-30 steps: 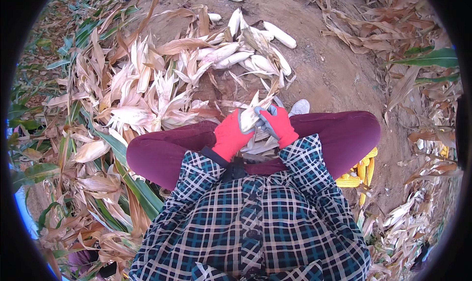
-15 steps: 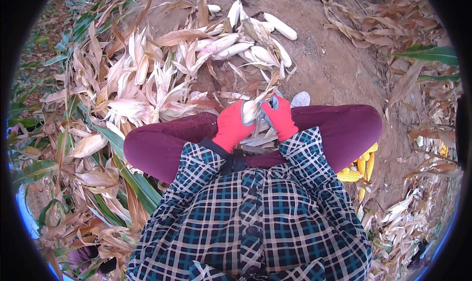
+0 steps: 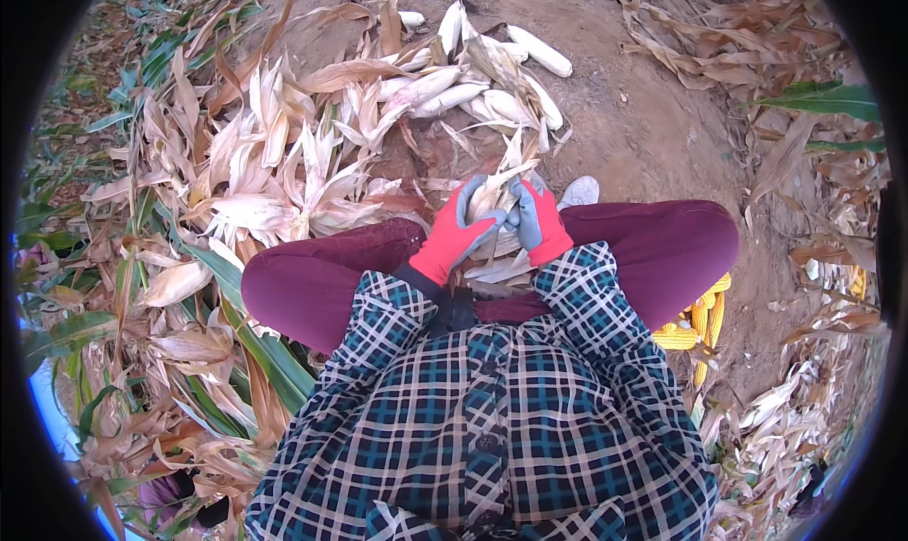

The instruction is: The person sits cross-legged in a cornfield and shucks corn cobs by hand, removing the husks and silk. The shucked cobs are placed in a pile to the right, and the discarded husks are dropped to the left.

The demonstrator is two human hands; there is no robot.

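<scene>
Both my hands wear red gloves with grey palms. My left hand (image 3: 457,233) and my right hand (image 3: 535,221) grip the same corn ear (image 3: 492,200) still wrapped in pale dry husk, held upright between my knees. The fingers of both hands curl around the husk leaves near its top. Loose husk pieces lie in my lap under the hands. I sit on the ground in maroon trousers and a blue-and-white plaid shirt.
A heap of unhusked pale ears (image 3: 478,82) lies on the bare soil ahead. Stripped husks (image 3: 255,177) pile up at my left. Several husked yellow cobs (image 3: 700,319) lie beside my right thigh. Dry stalks and leaves cover the ground at right.
Both hands have stayed on the ear between my knees, shifting their grip slightly on the husk. The view has tilted a little downward.
</scene>
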